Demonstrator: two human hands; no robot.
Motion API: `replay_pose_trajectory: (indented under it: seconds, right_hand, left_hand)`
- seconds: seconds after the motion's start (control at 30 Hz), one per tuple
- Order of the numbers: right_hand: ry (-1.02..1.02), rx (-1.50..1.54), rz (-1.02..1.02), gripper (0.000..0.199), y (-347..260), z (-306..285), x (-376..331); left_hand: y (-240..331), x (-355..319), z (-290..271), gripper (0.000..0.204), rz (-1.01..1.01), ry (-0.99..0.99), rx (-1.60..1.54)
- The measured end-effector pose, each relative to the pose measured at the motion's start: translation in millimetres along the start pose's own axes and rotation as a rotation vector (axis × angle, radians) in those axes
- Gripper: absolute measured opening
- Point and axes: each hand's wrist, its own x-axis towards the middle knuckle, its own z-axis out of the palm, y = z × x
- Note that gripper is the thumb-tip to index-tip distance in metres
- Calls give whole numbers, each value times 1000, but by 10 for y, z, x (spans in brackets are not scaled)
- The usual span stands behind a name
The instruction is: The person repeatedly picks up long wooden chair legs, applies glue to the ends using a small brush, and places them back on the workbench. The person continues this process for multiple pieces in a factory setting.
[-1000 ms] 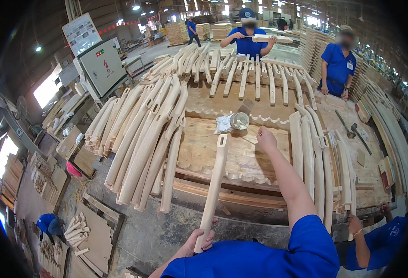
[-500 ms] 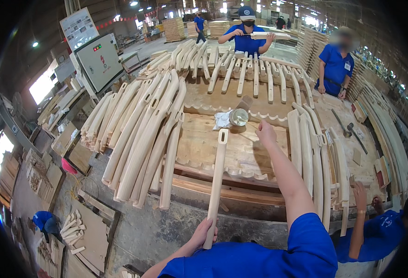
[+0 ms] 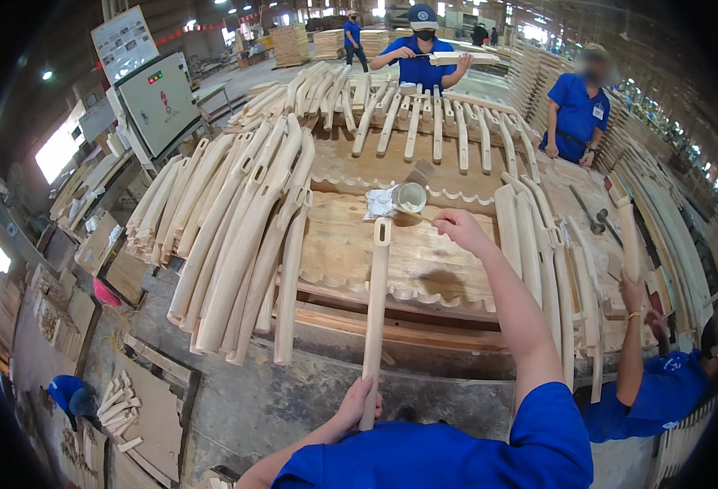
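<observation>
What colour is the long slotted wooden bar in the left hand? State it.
The long slotted wooden bar is pale beige; the head view shows it.

Stick (image 3: 421,218): tip now at rim of cup (image 3: 411,196) | lower-right co-worker (image 3: 660,383): wooden piece (image 3: 628,238) raised

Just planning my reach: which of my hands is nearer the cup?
Right. Your right hand is to the right of the cup, slightly closer to you, holding a stick. Your left hand is much farther back toward you, gripping a bar by its near end.
</observation>
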Motion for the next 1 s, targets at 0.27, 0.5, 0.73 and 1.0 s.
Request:
replay_pose_trajectory:
  seconds: [0.27,0.5,0.73,1.0]
  right_hand:
    - [-91,-218,32,23,-237,-32,-178]
    - [238,-436,-71,21,-215,187,-207]
    - [444,-496,-351,10,-135,336,-333]
    - [428,-495,-374,9,-166,332,-429]
  left_hand:
    - [80,-25,23,37,-36,-21,1]
    - [99,-30,-19,39,-38,-34,-1]
    - [156,-66,-13,39,-55,-42,10]
    - [139,-39,-40,38,-55,-40,2]
